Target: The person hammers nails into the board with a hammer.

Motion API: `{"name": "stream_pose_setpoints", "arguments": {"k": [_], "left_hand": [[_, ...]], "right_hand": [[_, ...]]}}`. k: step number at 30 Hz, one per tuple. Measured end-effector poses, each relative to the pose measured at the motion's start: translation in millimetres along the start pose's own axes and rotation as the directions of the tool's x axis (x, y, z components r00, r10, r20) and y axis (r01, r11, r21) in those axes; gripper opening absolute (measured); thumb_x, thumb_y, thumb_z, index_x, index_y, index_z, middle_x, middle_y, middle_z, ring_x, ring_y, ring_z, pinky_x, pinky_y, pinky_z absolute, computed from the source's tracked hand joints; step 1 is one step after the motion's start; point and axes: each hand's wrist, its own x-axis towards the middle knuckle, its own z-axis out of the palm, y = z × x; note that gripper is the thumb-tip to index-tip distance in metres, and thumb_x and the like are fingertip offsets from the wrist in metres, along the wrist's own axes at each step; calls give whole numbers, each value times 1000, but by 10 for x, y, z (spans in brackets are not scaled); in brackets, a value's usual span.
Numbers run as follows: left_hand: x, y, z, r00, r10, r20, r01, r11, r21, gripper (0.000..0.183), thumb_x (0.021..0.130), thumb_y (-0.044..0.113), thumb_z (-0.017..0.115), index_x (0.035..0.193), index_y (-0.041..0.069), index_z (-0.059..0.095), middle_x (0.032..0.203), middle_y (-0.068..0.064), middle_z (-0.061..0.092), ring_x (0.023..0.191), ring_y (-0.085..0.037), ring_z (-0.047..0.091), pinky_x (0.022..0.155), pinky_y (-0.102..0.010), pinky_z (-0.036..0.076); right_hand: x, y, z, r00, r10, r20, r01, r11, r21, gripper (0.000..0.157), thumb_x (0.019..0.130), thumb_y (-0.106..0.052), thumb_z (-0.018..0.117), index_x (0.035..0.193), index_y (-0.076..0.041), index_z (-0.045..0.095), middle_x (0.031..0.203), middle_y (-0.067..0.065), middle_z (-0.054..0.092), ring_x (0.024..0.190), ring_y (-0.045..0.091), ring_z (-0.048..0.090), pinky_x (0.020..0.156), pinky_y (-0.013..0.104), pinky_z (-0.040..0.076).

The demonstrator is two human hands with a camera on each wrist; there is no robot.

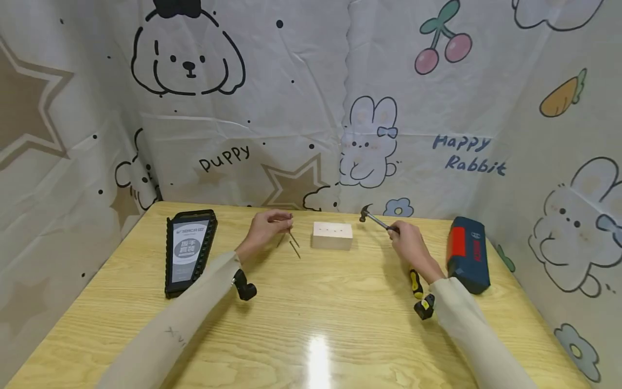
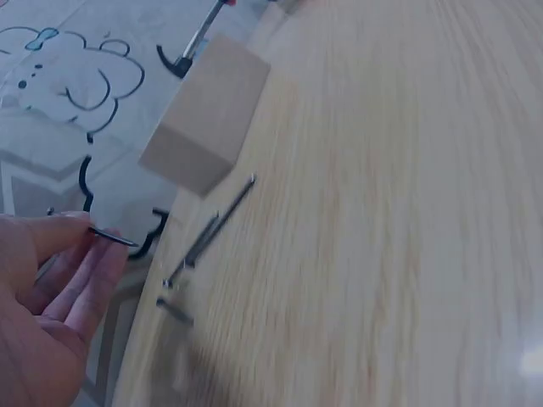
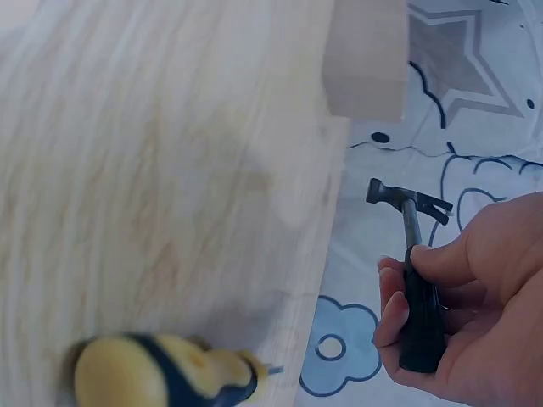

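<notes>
My left hand (image 1: pixel 267 229) is raised over the table, left of a pale wooden block (image 1: pixel 332 236). In the left wrist view its thumb and fingers pinch a thin metal nail (image 2: pixel 114 238). Several loose nails (image 2: pixel 222 220) lie on the tabletop below that hand, near the block. To the right of the block, my right hand (image 1: pixel 409 243) grips the black handle of a small claw hammer (image 3: pixel 411 222). The hammer's head points up and away, toward the back edge. A row of small dark marks shows on the block's top.
A black case with a printed label (image 1: pixel 188 248) lies at the left of the table (image 1: pixel 301 313). A yellow and black screwdriver (image 1: pixel 416 283) lies under the right forearm. At the right stands a blue and red box (image 1: pixel 468 254). Printed cloth (image 1: pixel 291 108) hangs behind.
</notes>
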Motion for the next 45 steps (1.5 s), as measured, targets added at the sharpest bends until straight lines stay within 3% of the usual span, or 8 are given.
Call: {"name": "stream_pose_setpoints", "arguments": {"k": [2,7,10,19,23,28,36,45], "left_hand": [[13,23,55,1000,22,7,-21,998,-53,27,99,0,71,123,-11,69,117,-29,73,97,-31,76,90,-36,63],[42,95,196,997,77,29,-75,994,-84,26,100,1,70,122,-13,66,116,-28,72,108,-47,71,93,-39,62],[57,134,266,995,97,37,-93,992,-89,28,100,1,69,124,-13,65,117,-27,72,110,-48,70,94,-41,62],[110,197,464,992,114,48,-110,991,-78,28,101,2,69,125,-10,66,122,-26,70,105,-36,74,95,-42,61],[152,190,580,987,140,77,-136,989,-53,27,101,4,69,125,-8,67,121,-22,72,103,-29,74,93,-35,62],[174,213,713,976,190,109,-191,982,2,26,100,5,71,123,-7,69,118,-22,74,104,-31,73,90,-29,60],[223,212,915,972,196,132,-195,981,-20,23,97,2,73,119,-6,72,116,-22,75,100,-26,74,84,-20,57],[294,174,1072,970,211,120,-209,978,-28,21,96,3,75,115,-5,74,111,-18,77,96,-23,75,85,-23,58]], "right_hand": [[14,-30,-2,1000,2,5,-2,1000,19,25,109,-5,52,118,14,67,103,27,72,84,33,67,68,39,54],[34,-89,1,1000,14,18,-15,998,63,27,110,-7,52,119,13,67,105,28,73,88,35,68,69,37,53],[41,-125,11,1000,5,11,-6,996,92,27,109,-8,52,118,13,67,103,27,73,87,33,67,68,34,51],[63,-182,-16,999,-34,39,27,985,169,28,110,-8,51,121,13,66,104,26,72,86,31,66,68,33,51],[111,-124,-78,992,-89,87,69,976,207,26,110,-7,53,122,12,66,104,25,72,89,33,68,75,37,56],[170,-54,-125,981,-136,140,101,968,231,28,110,-5,52,127,13,63,106,25,72,93,34,68,78,36,55],[205,-10,-191,978,-171,117,142,965,219,26,110,-7,53,125,11,64,105,25,71,90,29,64,71,26,50],[197,11,-243,982,-166,86,144,965,219,29,111,-10,53,127,12,63,105,25,70,90,30,63,69,25,49]]}}
